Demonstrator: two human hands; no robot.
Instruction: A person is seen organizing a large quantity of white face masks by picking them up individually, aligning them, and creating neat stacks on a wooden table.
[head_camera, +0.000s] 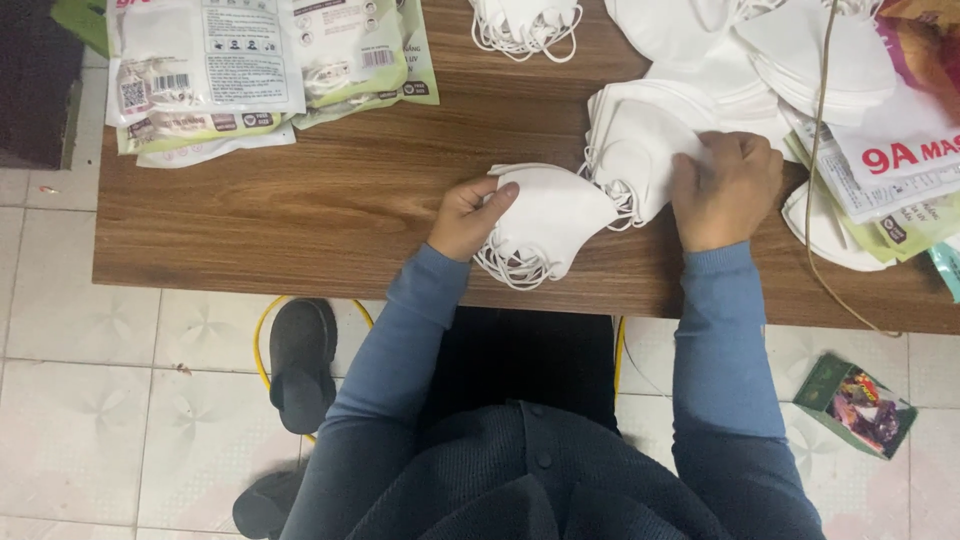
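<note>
So the left hand (468, 215) has a small stack of white folded face masks (545, 225) clamped near the front edge of the tabletop (330, 200), thumb on top and the other fingers tucked underneath, with the ear loops hanging out the bottom in a loose tangle. The right hand (725, 190) is resting on a bigger pile of masks (635, 140) just beside it, fingers curled down and pressed onto the top one, though I can't really tell if it's pinching a single mask or just holding the pile flat. Biggest risk I'd guess is the elastic loops: the ones between the two piles look like they're touching or even crossing, so lifting one mask could drag a neighbour along or pull the held stack crooked. Second thing, the held stack sits right by the tabletop's edge, so a loose grip could send a few onto the tiled floor (90, 400), next to the slippers (300, 360), and that's them dirty. The big pile also leans a bit fanned out, so pushing on it sideways might slide it into the printed packets (900, 190) and the thin cord (815, 180) running across on the right. More packed mask bags (230, 70) sit well apart at the far left, and a small green box (855, 405) lies on the floor, out of the way.
</note>
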